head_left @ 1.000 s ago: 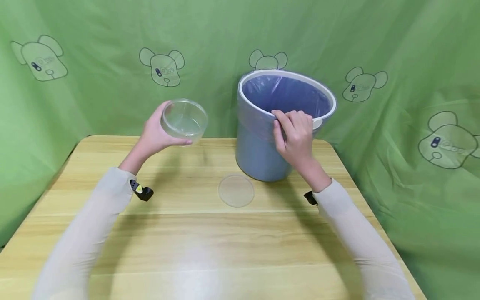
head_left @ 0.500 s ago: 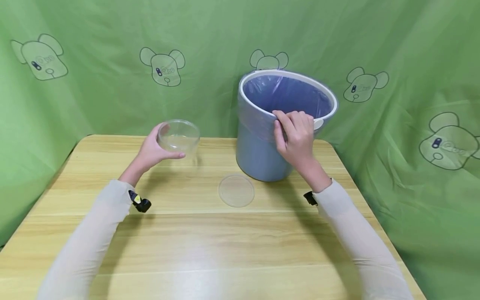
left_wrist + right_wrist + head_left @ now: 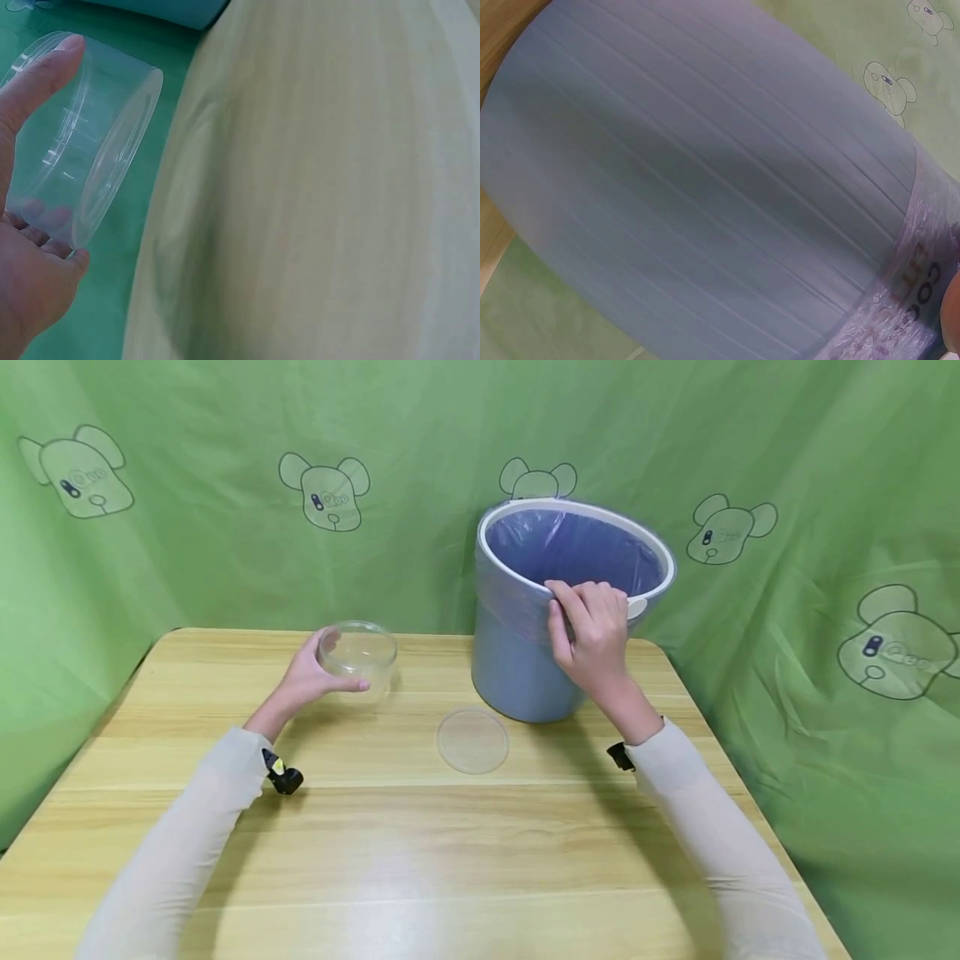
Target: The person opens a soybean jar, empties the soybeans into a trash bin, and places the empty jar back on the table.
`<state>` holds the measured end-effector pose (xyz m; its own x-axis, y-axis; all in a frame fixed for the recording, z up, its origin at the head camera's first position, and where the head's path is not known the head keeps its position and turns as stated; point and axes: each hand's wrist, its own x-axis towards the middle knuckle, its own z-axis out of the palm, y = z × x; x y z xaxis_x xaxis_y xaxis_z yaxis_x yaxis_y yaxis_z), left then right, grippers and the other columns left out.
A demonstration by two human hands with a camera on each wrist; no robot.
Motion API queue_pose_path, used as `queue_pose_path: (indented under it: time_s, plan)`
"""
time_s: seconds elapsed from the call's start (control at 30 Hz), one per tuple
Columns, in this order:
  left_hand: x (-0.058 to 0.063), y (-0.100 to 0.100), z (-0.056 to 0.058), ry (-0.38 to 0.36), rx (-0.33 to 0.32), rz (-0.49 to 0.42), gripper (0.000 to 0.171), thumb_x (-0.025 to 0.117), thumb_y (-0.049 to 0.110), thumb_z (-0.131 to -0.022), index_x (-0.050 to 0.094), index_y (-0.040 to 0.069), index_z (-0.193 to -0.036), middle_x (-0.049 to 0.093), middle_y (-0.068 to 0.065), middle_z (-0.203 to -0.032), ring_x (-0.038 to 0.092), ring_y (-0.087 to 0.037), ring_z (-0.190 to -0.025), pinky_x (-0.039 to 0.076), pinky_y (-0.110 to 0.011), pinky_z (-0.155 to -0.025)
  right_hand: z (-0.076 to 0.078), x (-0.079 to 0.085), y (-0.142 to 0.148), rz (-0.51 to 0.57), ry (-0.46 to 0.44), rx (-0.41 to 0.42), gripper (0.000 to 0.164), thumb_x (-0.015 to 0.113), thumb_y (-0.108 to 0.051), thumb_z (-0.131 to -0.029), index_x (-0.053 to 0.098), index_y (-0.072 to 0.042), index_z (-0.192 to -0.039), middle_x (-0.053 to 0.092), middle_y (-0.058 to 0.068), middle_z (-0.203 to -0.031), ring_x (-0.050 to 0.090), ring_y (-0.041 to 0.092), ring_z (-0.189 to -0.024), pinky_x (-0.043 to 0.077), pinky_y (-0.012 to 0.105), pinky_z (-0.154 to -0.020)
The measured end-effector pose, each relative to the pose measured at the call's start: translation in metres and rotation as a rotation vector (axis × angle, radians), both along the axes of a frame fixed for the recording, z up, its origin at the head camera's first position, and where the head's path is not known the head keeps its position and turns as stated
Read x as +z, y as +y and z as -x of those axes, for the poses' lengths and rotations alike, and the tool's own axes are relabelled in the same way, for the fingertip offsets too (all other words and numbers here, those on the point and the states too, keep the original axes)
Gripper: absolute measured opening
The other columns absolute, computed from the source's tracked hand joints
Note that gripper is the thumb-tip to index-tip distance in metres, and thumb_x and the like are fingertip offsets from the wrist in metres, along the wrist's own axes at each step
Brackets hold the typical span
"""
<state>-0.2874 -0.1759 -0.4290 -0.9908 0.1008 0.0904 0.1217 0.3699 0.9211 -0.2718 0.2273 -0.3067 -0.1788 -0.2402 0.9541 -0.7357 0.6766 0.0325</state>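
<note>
A transparent round plastic tub (image 3: 357,653) is in my left hand (image 3: 309,675), near the table's back left. The thumb lies along one side of the tub and the fingers wrap the other. In the left wrist view the tub's base (image 3: 120,159) faces the tabletop, a gap between them. My right hand (image 3: 596,635) grips the near rim of a blue-grey trash bin (image 3: 522,672), fingers over its white ring. A thin plastic bag (image 3: 877,322) lines the bin and folds down outside. Flat on the table, left of the bin, lies a transparent round lid (image 3: 472,742).
The wooden table (image 3: 420,852) spreads out in front, with the bin at its back right. Green fabric (image 3: 420,427) printed with mouse heads hangs behind and on both sides.
My left hand has lowered the tub toward the tabletop, and the tub has gone from tilted to nearly upright. The right hand stays on the bin's rim; bin and lid are unmoved.
</note>
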Motion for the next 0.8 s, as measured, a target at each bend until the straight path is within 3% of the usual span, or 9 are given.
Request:
queue_pose_path:
  time_s: [0.5,0.8]
  plan:
    - [-0.015,0.006,0.000,-0.031,-0.035,-0.009,0.127,0.097,0.021,-0.065,0.017,0.012,-0.163,0.029,-0.020,-0.165,0.030,-0.038,-0.151,0.026,-0.056,-0.127,0.003,-0.001,0.001,0.002,0.000,-0.012,0.025,0.057,-0.015,-0.098,0.074,-0.001,-0.110,0.060,0.017,-0.080,0.050,0.040,-0.075,0.039,0.053,-0.072]
    - [-0.021,0.007,0.002,-0.061,-0.076,-0.038,0.127,0.094,0.012,-0.069,0.009,0.008,-0.164,0.019,-0.021,-0.168,0.021,-0.041,-0.154,0.018,-0.057,-0.129,0.002,0.000,0.000,0.008,0.000,-0.007,0.025,0.057,-0.015,-0.098,0.075,-0.002,-0.110,0.060,0.017,-0.080,0.050,0.039,-0.075,0.039,0.052,-0.072]
